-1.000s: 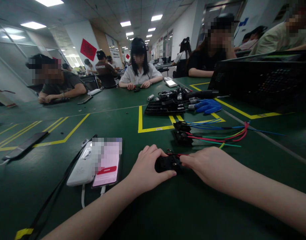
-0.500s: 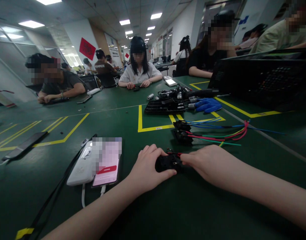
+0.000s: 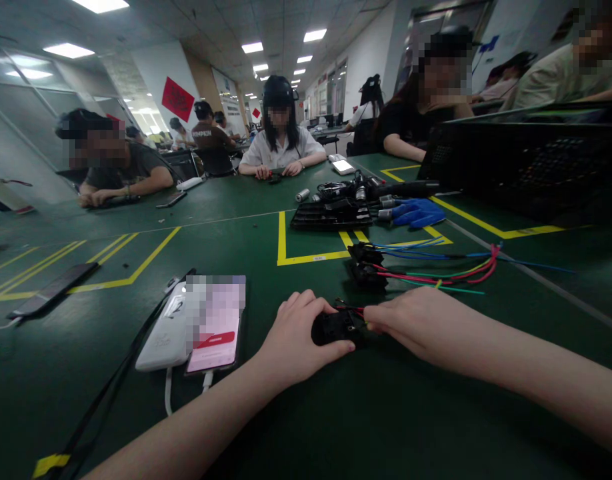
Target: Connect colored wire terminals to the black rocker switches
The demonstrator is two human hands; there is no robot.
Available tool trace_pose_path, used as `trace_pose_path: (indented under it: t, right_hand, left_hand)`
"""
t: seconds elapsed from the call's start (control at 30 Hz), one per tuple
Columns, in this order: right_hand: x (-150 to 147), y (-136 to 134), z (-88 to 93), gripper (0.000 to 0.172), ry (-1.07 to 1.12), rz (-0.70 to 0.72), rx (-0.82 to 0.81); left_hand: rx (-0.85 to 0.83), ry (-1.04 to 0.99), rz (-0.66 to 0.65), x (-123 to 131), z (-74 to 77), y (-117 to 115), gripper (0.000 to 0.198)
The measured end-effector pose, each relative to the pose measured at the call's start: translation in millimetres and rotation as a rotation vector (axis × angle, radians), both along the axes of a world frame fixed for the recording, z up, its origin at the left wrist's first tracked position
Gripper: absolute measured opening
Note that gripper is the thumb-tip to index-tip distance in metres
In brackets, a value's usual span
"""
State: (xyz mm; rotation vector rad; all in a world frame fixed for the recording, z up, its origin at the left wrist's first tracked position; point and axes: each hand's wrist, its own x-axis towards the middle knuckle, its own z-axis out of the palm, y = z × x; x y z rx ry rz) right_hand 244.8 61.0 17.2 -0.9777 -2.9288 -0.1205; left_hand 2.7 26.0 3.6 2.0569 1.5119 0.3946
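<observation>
Low over the green table [image 3: 266, 440], my left hand [image 3: 297, 337] is wrapped round a small black plastic connector [image 3: 332, 327], thumb on the near side and fingers on the far side. From the right, my right hand [image 3: 421, 317] pinches red wire [image 3: 355, 309] at the connector's right end. Its fingertips are partly hidden, so where the wire enters is unclear. Just beyond my hands lie two similar black connectors, one with blue wires [image 3: 411, 251] and one with red, yellow and green wires [image 3: 436, 275].
A white power bank [image 3: 159, 340] and a lit phone [image 3: 219, 357] lie to the left, cables attached. Farther back are a black slotted part [image 3: 331, 215], blue gloves [image 3: 417, 212] and a tangle of black cables [image 3: 339, 191]. A large black case [image 3: 516, 160] stands right. Several people sit around.
The view has shifted very slightly. My right hand has turned a little at the connector's end, still pinching the red wire; my left hand keeps its hold.
</observation>
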Motion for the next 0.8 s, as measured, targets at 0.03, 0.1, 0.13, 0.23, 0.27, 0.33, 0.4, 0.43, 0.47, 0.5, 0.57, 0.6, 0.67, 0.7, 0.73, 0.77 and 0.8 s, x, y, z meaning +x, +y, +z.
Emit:
trace_pose_path:
  t: [0.03,0.1,0.13,0.23,0.27,0.33,0.4,0.43,0.47,0.5,0.57,0.6,0.67,0.7,0.73,0.77,0.8]
  right_hand:
    - [1,-1,0.3,0.021,-0.005,0.034,0.036]
    - [2,-3,0.6,0.023,-0.017,0.112,0.134]
    - [2,-4,0.9,0.024,-0.015,0.14,0.187]
    - [5,-6,4.5,0.026,0.007,0.149,0.226]
    - [6,-6,6.5,0.026,0.011,0.128,0.202]
    - [8,-5,10.4,0.027,-0.011,0.062,0.131]
    - [9,-4,12.1,0.028,-0.094,-0.026,0.032]
    - [8,-3,11.6,0.027,-0.14,-0.064,-0.017]
    - [6,-2,10.3,0.026,-0.178,-0.092,-0.058]
    - [5,-2,8.4,0.024,-0.204,-0.109,-0.09]
    - [2,-1,4.3,0.02,-0.211,-0.11,-0.121]
    - [1,-1,2.8,0.02,-0.203,-0.102,-0.124]
    - [1,-1,2.2,0.019,-0.194,-0.091,-0.123]
    - [2,0,3.4,0.018,-0.189,-0.087,-0.113]
    - [3,0,5.4,0.018,-0.183,-0.083,-0.097]
    - [5,0,8.1,0.02,-0.177,-0.08,-0.078]
    - [6,0,11.1,0.022,-0.17,-0.077,-0.063]
  left_hand:
    - [0.002,0.0,0.002,0,-0.6,0,0.034]
    - [0.002,0.001,0.004,1,-1.1,0,0.034]
    - [0.0,0.001,0.006,1,-1.0,0,0.035]
    - [-0.006,0.006,0.007,2,0.4,1,0.035]
    - [-0.007,0.007,0.006,2,0.8,1,0.035]
    - [-0.011,0.002,0.003,1,1.0,1,0.035]
    - [-0.016,-0.009,0.002,1,0.3,1,0.036]
    - [-0.017,-0.013,0.004,0,-0.2,1,0.036]
    - [-0.016,-0.015,0.007,0,-0.7,1,0.036]
    - [-0.016,-0.015,0.009,0,-1.1,1,0.036]
    - [-0.018,-0.014,0.011,0,-1.2,0,0.036]
    - [-0.02,-0.014,0.011,0,-1.1,0,0.036]
    - [-0.026,-0.014,0.011,0,-0.7,-1,0.036]
    - [-0.028,-0.014,0.012,0,-0.6,-1,0.036]
    - [-0.028,-0.012,0.014,0,-0.6,0,0.036]
    - [-0.027,-0.009,0.017,0,-0.7,0,0.036]
    - [-0.023,-0.005,0.019,0,-0.8,0,0.036]
